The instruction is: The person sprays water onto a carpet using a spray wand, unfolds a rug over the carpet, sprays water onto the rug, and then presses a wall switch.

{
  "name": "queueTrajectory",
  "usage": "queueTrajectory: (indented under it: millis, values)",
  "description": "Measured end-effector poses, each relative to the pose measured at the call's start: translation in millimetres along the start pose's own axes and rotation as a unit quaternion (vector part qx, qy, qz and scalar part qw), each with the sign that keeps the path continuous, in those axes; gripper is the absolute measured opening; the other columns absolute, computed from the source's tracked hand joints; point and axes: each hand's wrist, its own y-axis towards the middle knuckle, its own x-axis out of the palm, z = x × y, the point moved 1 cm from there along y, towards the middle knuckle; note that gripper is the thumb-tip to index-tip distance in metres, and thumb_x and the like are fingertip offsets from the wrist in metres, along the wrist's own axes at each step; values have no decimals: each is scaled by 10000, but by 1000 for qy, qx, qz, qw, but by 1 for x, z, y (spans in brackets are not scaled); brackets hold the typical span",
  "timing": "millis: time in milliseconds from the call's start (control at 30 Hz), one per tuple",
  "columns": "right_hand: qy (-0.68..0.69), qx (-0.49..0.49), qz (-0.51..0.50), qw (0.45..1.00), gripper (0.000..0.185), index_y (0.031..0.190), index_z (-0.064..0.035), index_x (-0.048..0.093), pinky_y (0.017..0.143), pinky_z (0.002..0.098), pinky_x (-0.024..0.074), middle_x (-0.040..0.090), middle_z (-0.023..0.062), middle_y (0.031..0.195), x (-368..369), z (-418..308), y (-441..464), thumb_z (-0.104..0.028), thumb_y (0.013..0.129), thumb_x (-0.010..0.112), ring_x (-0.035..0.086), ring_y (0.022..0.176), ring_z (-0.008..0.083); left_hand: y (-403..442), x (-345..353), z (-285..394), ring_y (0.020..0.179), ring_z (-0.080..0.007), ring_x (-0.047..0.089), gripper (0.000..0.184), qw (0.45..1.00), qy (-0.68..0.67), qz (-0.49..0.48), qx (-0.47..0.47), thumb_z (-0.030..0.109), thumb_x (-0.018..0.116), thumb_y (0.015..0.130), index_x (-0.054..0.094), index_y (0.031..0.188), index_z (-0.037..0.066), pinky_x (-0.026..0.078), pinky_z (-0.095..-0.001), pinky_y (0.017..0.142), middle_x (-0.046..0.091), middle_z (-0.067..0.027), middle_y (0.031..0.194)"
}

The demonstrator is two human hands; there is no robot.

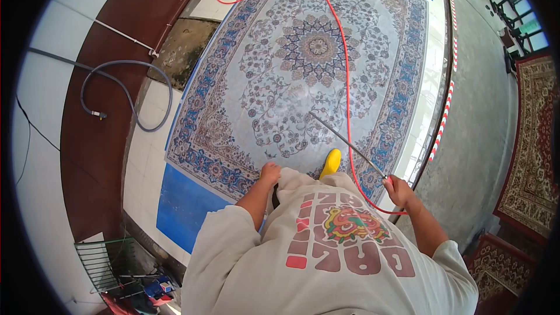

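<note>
My right hand [398, 192] is wrapped round the handle end of a long thin metal wand [349, 143]. The wand slants up and left, and its tip is over the patterned carpet [256, 76]. A red hose [346, 76] runs down the carpet, passes under the wand and curves toward my right forearm. Close to my left thigh, my left hand [270, 173] has its fingers curled; whether anything is in them is hidden. The carpet has a blue border and a central medallion, and lies on a blue sheet [186, 210]. A yellow boot [331, 163] stands on its near part.
A grey hose [169, 96] loops at the left beside a brown wall band [99, 111]. A green wire rack [102, 268] and assorted items are at the lower left. Red-patterned rugs [528, 151] are at the right, past a red-and-white striped edge [443, 122].
</note>
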Motion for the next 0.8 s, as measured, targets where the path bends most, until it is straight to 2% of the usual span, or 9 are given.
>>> queueTrajectory:
  millis: [200, 367, 433, 567, 633, 667, 700, 767, 800]
  values:
    - [57, -58, 6, 997, 406, 794, -1, 509, 596, 431, 426, 546, 217, 638, -55, -13, 48, -388, 911, 474, 562, 637, 388, -74, 124, 142, 723, -152, 584, 479, 990, -38, -129, 49, 248, 548, 879, 408, 1306, 83, 482, -266, 584, 594, -65, 976]
    - [90, -78, 18, 993, 384, 824, -1, 497, 586, 424, 422, 538, 207, 627, -78, -9, 82, -374, 915, 473, 548, 616, 385, -102, 196, 222, 813, -158, 591, 489, 965, -49, -241, 92, 291, 501, 917, 368, 1347, 99, 496, -288, 682, 587, -76, 1033]
    - [105, -67, 13, 992, 378, 836, 0, 492, 580, 423, 421, 534, 204, 617, -86, -3, 84, -369, 913, 479, 541, 601, 387, -114, 213, 248, 847, -178, 599, 499, 937, -151, -309, 62, 332, 464, 935, 350, 1363, 102, 502, -309, 707, 586, -101, 1070]
    - [85, -36, -26, 995, 375, 847, 7, 504, 570, 411, 418, 530, 210, 620, -120, 11, 70, -363, 909, 487, 532, 590, 385, -95, 253, 273, 879, -208, 607, 454, 906, -223, -359, -11, 355, 425, 947, 387, 1319, 97, 504, -316, 737, 578, -127, 1111]
    - [29, 10, -57, 998, 387, 826, 11, 521, 572, 413, 421, 532, 218, 630, -142, 24, 63, -366, 907, 488, 525, 592, 390, -63, 277, 273, 915, -225, 605, 393, 848, -262, -450, -103, 348, 397, 956, 397, 1270, 112, 504, -339, 762, 576, -137, 1138]
    - [20, 15, -55, 998, 387, 826, 11, 521, 572, 413, 421, 532, 218, 630, -151, 31, 61, -366, 907, 488, 525, 592, 390, -48, 289, 269, 941, -228, 604, 309, 811, -244, -514, -139, 328, 415, 952, 410, 1189, 130, 502, -367, 782, 587, -121, 1131]
    - [13, 31, -57, 998, 395, 814, 12, 529, 575, 419, 423, 539, 228, 641, -160, 39, 58, -371, 905, 493, 528, 606, 404, -47, 299, 274, 941, -228, 604, 309, 806, -250, -519, -137, 328, 415, 952, 410, 1189, 130, 502, -367, 782, 587, -121, 1131]
    - [-3, 46, -70, 996, 403, 802, 12, 537, 578, 425, 426, 545, 237, 651, -183, 45, 69, -376, 903, 497, 532, 619, 418, -47, 319, 279, 950, -220, 601, 265, 843, -225, -469, -136, 306, 442, 942, 416, 1152, 146, 500, -387, 781, 596, -106, 1127]
    - [-26, 61, -72, 995, 408, 802, 12, 542, 583, 434, 427, 550, 247, 665, -193, 44, 77, -382, 900, 502, 538, 641, 432, -45, 324, 285, 952, -219, 598, 228, 834, -260, -460, -158, 282, 475, 927, 429, 1114, 159, 500, -383, 776, 598, -92, 1120]
